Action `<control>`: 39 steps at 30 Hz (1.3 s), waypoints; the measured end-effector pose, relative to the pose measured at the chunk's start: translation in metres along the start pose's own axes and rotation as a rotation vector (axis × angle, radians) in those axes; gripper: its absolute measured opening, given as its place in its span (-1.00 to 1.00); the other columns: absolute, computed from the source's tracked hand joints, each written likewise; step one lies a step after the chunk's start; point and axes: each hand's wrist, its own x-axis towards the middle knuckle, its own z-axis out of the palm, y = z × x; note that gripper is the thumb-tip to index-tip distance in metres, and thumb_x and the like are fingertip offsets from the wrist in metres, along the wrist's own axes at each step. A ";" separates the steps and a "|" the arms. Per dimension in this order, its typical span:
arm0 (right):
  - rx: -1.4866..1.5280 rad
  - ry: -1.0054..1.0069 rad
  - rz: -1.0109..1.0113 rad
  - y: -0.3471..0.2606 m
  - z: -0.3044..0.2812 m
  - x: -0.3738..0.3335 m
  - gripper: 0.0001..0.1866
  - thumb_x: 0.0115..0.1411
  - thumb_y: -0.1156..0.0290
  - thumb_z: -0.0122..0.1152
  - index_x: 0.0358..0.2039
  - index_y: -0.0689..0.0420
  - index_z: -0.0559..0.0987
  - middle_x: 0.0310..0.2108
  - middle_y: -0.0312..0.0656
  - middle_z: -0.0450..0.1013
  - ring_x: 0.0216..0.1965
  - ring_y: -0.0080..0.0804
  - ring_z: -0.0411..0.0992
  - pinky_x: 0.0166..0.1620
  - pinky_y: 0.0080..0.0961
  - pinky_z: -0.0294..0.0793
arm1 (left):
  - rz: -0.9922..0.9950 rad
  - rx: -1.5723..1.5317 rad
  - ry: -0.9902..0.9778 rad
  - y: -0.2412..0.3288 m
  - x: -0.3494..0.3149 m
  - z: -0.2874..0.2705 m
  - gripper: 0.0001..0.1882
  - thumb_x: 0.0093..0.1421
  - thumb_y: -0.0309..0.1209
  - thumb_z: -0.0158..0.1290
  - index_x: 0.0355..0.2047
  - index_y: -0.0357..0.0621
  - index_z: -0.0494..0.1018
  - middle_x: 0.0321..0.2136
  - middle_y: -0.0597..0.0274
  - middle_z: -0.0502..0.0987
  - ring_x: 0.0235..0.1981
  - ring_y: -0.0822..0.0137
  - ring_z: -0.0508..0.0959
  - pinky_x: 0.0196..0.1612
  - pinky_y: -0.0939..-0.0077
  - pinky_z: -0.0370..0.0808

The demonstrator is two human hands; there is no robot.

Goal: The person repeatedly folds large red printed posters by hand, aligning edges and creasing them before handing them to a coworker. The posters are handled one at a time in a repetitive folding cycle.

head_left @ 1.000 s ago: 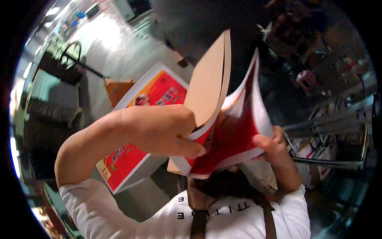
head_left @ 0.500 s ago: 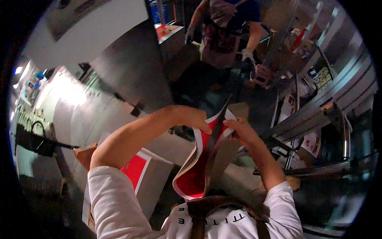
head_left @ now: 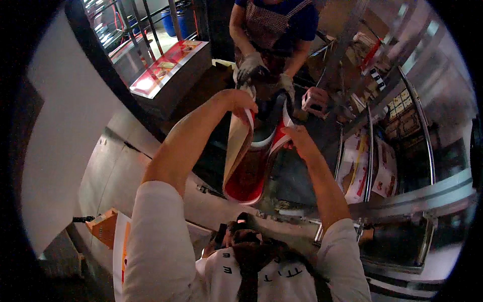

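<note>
Between my hands hangs a bent stack of red printed cardboard sheets (head_left: 246,186) with white borders, sagging into a U shape; the outer face looks brown-grey. My left hand (head_left: 241,104) is closed on its left edge, and my right hand (head_left: 298,137) pinches the right edge. Facing me, a co-worker in an apron (head_left: 274,27) has gloved hands close to the far end of the sheets. One glove (head_left: 250,66) is near my left hand and the other glove (head_left: 286,86) is by the right edge. Whether the gloves grip the sheets I cannot tell.
A tall stack of printed sheets (head_left: 176,58) stands at the far left, beside a dark post. A large pale panel (head_left: 60,136) fills the left. Metal rails (head_left: 430,136) line the right, with printed sheets (head_left: 354,163) behind. A pinkish crate (head_left: 315,100) lies past my right hand.
My arms have stretched forward, carrying the bent sheets away from my chest toward the co-worker. The gloved hands now come close to the sheets. The view has swung left, bringing the tall stack in.
</note>
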 end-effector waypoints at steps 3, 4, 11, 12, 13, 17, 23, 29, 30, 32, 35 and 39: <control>-0.004 0.054 0.019 0.006 0.003 0.037 -0.72 0.04 0.23 0.09 -0.59 0.20 0.48 -0.71 -0.22 0.40 -0.73 -0.55 0.32 -0.66 -0.64 0.22 | -0.125 -0.243 0.049 -0.016 0.016 -0.038 -0.68 0.08 -0.23 -0.08 -0.43 -0.24 0.51 -0.48 0.15 0.57 -0.43 0.35 0.57 -0.44 0.51 0.45; -0.001 0.096 0.035 0.005 -0.001 0.045 -0.72 0.04 0.23 0.09 -0.59 0.21 0.48 -0.71 -0.22 0.40 -0.73 -0.55 0.32 -0.66 -0.64 0.22 | -0.129 -0.256 0.037 -0.016 0.022 -0.047 -0.68 0.08 -0.22 -0.09 -0.43 -0.23 0.51 -0.48 0.14 0.57 -0.44 0.34 0.57 -0.44 0.51 0.45; -0.041 0.202 0.085 0.003 -0.035 0.069 -0.71 0.04 0.23 0.11 -0.57 0.24 0.46 -0.72 -0.21 0.40 -0.74 -0.55 0.32 -0.65 -0.63 0.26 | -0.237 -0.292 0.152 -0.035 0.022 -0.087 -0.69 0.05 -0.18 -0.06 -0.40 -0.12 0.53 -0.46 0.18 0.57 -0.46 0.35 0.58 -0.34 0.40 0.49; -0.044 0.206 0.069 0.004 -0.033 0.073 -0.72 0.04 0.24 0.11 -0.56 0.23 0.46 -0.72 -0.21 0.40 -0.73 -0.55 0.33 -0.65 -0.63 0.27 | -0.268 -0.354 0.191 -0.048 0.024 -0.095 -0.69 0.07 -0.17 -0.08 -0.41 -0.08 0.55 -0.50 0.23 0.58 -0.45 0.38 0.58 -0.34 0.38 0.48; -0.050 0.193 0.052 0.005 -0.029 0.078 -0.73 0.04 0.25 0.11 -0.56 0.23 0.46 -0.71 -0.22 0.40 -0.73 -0.54 0.33 -0.64 -0.62 0.28 | -0.184 -0.310 0.327 -0.068 0.024 -0.104 -0.68 0.07 -0.15 -0.08 -0.38 -0.08 0.54 -0.48 0.18 0.57 -0.41 0.32 0.58 -0.29 0.29 0.48; -0.058 0.365 0.063 0.064 -0.101 0.114 -0.75 0.07 0.20 0.09 -0.42 0.15 0.46 -0.62 -0.21 0.42 -0.63 -0.44 0.39 -0.60 -0.59 0.31 | 0.046 0.024 1.123 -0.056 0.009 -0.080 -0.66 0.07 -0.17 -0.05 -0.28 -0.14 0.49 -0.22 0.00 0.47 -0.16 0.08 0.48 -0.17 0.02 0.41; -0.165 0.286 0.047 0.115 -0.002 0.040 -0.67 0.17 0.14 -0.06 -0.26 0.15 0.45 -0.39 -0.19 0.46 -0.44 -0.52 0.42 -0.49 -0.64 0.34 | 0.459 0.067 1.006 -0.005 -0.083 0.180 -0.66 -0.01 -0.36 -0.01 -0.18 -0.13 0.34 -0.17 -0.03 0.39 -0.17 -0.04 0.43 -0.11 0.09 0.37; -0.336 -0.613 0.093 0.257 0.207 -0.065 -0.74 0.13 0.35 0.03 -0.27 0.26 0.51 -0.43 -0.17 0.49 -0.47 -0.50 0.45 -0.38 -0.57 0.46 | -0.203 0.108 0.865 -0.161 -0.207 0.491 -0.40 -0.12 -0.38 0.11 0.00 -0.03 0.26 0.06 0.01 0.23 0.06 0.00 0.27 0.04 0.15 0.26; -0.355 -0.653 0.078 0.261 0.235 -0.086 -0.76 0.13 0.38 0.03 -0.30 0.29 0.52 -0.43 -0.18 0.48 -0.47 -0.49 0.45 -0.37 -0.58 0.46 | -0.394 0.038 0.871 -0.181 -0.240 0.518 -0.43 -0.14 -0.40 0.11 -0.03 -0.03 0.28 0.04 0.02 0.25 0.04 -0.02 0.27 0.01 0.16 0.29; -0.512 -0.812 0.092 0.250 0.291 -0.122 -0.71 0.08 0.30 0.07 -0.33 0.29 0.52 -0.50 -0.20 0.48 -0.50 -0.50 0.45 -0.41 -0.57 0.42 | -0.911 0.029 0.729 -0.215 -0.300 0.585 -0.30 -0.11 -0.28 0.11 0.09 0.06 0.15 0.10 0.08 0.13 0.10 0.04 0.16 0.02 0.01 0.20; -0.674 -0.892 -0.213 0.243 0.355 -0.162 -0.65 0.04 0.22 0.07 -0.29 0.25 0.52 -0.41 -0.09 0.50 -0.35 -0.26 0.47 -0.25 -0.42 0.41 | -1.210 -0.152 0.539 -0.244 -0.364 0.641 -0.14 -0.05 -0.18 0.12 0.21 0.19 -0.10 0.24 0.16 -0.13 0.24 0.06 -0.07 0.11 -0.07 0.06; -0.785 -0.858 -0.270 0.261 0.429 -0.186 -0.60 0.04 0.19 0.07 -0.21 0.23 0.50 -0.27 -0.01 0.47 -0.19 -0.15 0.43 -0.13 -0.35 0.38 | -1.268 -0.329 0.499 -0.270 -0.395 0.692 -0.07 -0.09 -0.19 0.16 0.22 0.17 -0.15 0.25 0.16 -0.15 0.24 0.07 -0.06 0.11 -0.06 0.09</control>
